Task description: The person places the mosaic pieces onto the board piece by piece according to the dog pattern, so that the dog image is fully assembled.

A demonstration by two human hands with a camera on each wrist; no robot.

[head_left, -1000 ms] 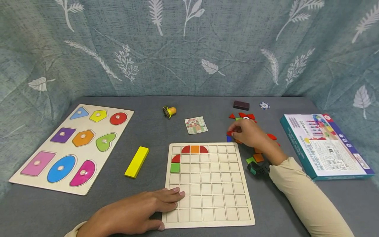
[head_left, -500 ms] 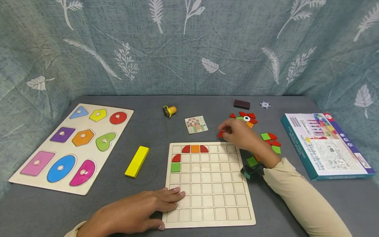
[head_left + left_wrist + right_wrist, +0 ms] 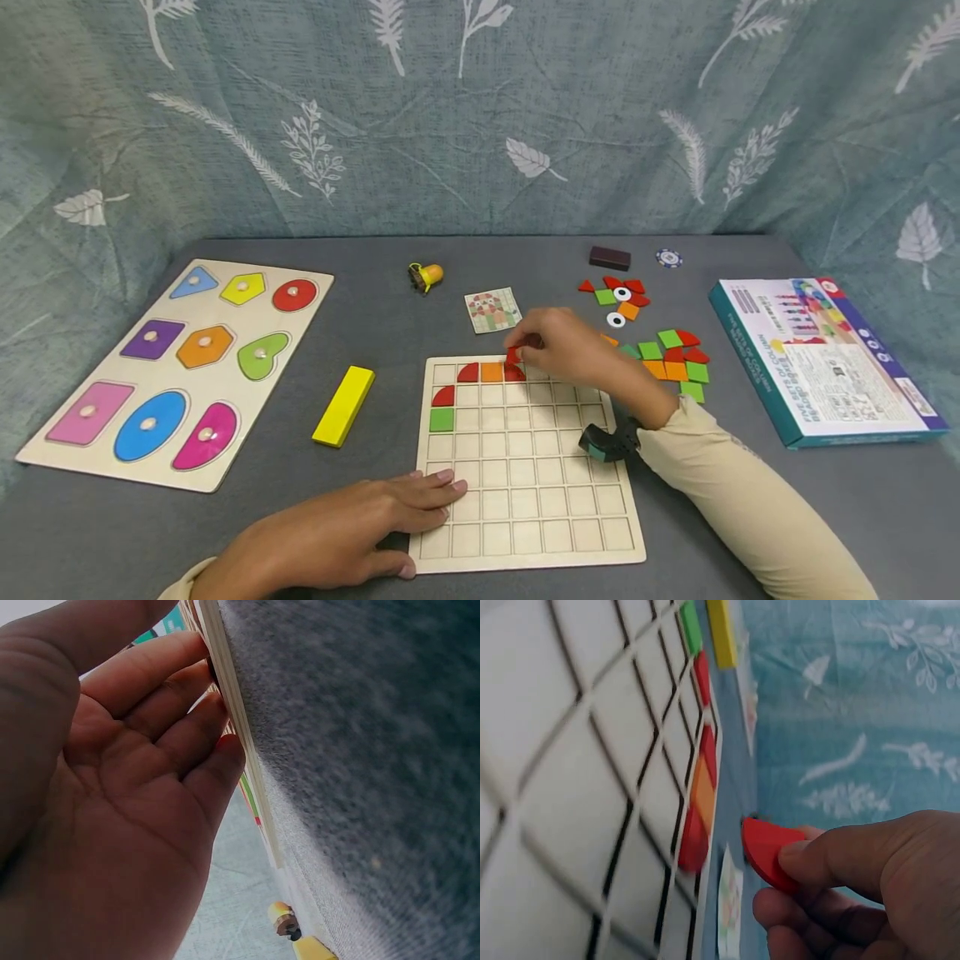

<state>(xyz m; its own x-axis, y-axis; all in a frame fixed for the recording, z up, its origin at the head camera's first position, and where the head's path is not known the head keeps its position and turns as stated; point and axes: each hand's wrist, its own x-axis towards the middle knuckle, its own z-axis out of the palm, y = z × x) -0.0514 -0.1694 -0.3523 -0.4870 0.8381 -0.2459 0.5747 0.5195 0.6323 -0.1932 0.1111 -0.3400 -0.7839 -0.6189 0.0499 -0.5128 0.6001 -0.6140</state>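
My right hand (image 3: 564,348) pinches a red quarter-circle tile (image 3: 763,851) between thumb and fingers, over the top row of a wooden grid board (image 3: 527,504). Below it in that row, an orange square tile (image 3: 492,372) sits between two red quarter-circle tiles. Another red quarter-circle tile (image 3: 444,397) and a green square tile (image 3: 442,420) lie in the leftmost column. My left hand (image 3: 352,525) rests at the board's lower left edge, fingers extended over it. In the left wrist view its fingertips (image 3: 217,712) are right at the board's side.
Loose coloured tiles (image 3: 654,368) lie right of the board. A picture card (image 3: 492,311), an acorn-like toy (image 3: 426,277), a dark block (image 3: 610,258) and a poker chip (image 3: 669,258) lie behind it. Left are a yellow block (image 3: 343,407) and a shape puzzle (image 3: 247,417); right, a box (image 3: 862,425).
My right hand has moved left from the loose tiles to above the board's top row, carrying the red quarter-circle tile. The left hand has stayed on the board's edge.
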